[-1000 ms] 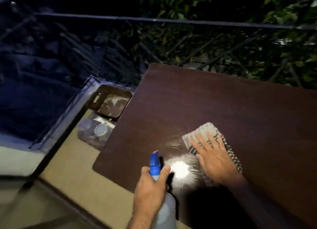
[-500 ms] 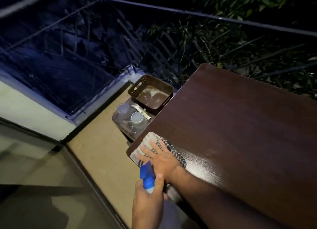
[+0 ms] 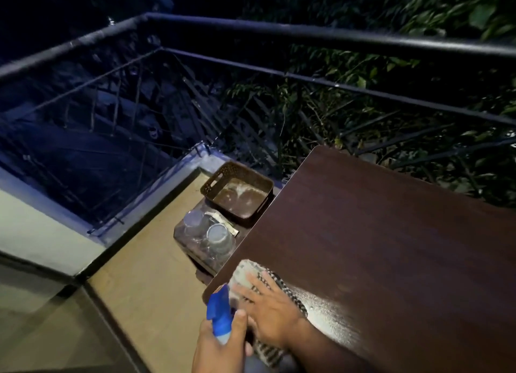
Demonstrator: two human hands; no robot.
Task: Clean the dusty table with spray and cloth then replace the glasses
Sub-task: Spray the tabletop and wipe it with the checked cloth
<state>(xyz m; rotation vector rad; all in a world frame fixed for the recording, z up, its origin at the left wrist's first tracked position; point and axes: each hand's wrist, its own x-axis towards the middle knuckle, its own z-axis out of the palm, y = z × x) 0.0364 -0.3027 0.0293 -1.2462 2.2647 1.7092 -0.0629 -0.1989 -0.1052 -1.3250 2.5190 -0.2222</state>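
Observation:
A dark brown table (image 3: 391,233) fills the right of the view, with a wet shiny patch near its front. My right hand (image 3: 272,314) presses flat on a checked cloth (image 3: 251,272) at the table's near left corner. My left hand (image 3: 220,347) grips a spray bottle with a blue nozzle (image 3: 219,311) just off that corner, beside the right hand. Two clear glasses (image 3: 206,233) stand upside down on a low surface to the left of the table, below its edge.
A brown plastic basket (image 3: 237,193) sits behind the glasses on the same low surface. A black metal railing (image 3: 279,31) runs around the balcony, with foliage behind it. Beige floor (image 3: 145,275) lies to the left of the table.
My right hand has slid the cloth left across the table to its near left corner. The view has swung left and the glasses and basket have come into fuller sight.

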